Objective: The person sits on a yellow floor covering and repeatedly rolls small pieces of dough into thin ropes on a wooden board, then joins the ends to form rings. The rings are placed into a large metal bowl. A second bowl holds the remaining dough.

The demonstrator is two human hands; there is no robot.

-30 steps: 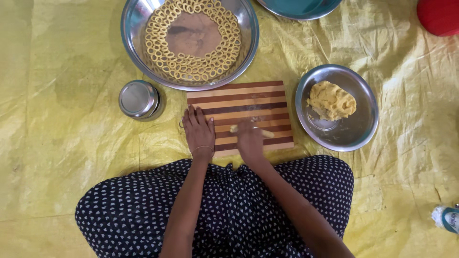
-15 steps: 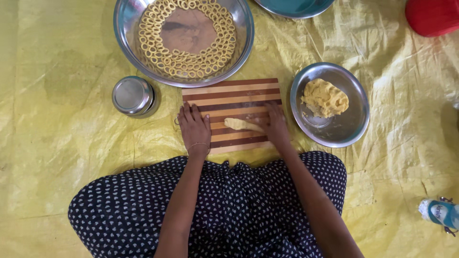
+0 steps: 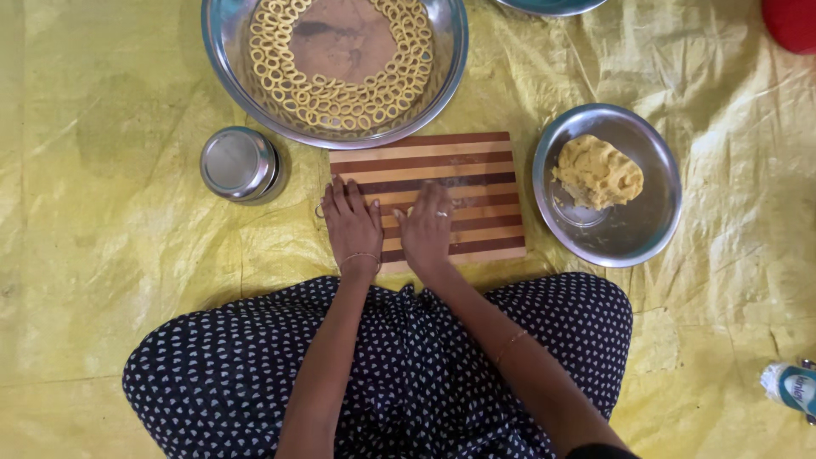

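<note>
**A:** Striped board (image 3: 463, 174) is where it's all going on, wooden with dark and light bands, lying on the yellow sheet (image 3: 110, 212) right in front of the person's knees. What's on the far left from your spot?

**B:** Just bare yellow sheet, crinkly. Then a small round steel tin (image 3: 238, 163) with its lid on, just beside the board's left edge but not touching it. Above that and over to the middle is the big steel basin (image 3: 442, 72), rings of dough (image 3: 340, 93) laid around the inside, the centre of it bare.

**A:** And the hands?

**B:** Left hand (image 3: 351, 225) lies flat on the board's left end, palm down, fingers stretched out and close together, a thin bangle at the wrist. Right hand (image 3: 427, 229) is just beside it, also palm down on the board, fingers out flat, a ring on one. Neither is closed round anything. If there's dough under the right palm I can't tell from here, the hand hides it.

**A:** Further right?

**B:** Smaller steel bowl (image 3: 633, 234) near the board's right edge, with a yellow lump of dough (image 3: 597, 172) sitting in its upper part. The person sits cross-legged in dark cloth with small white dots (image 3: 221, 382). Something red (image 3: 790, 21) in the top right corner, cut off.
</note>
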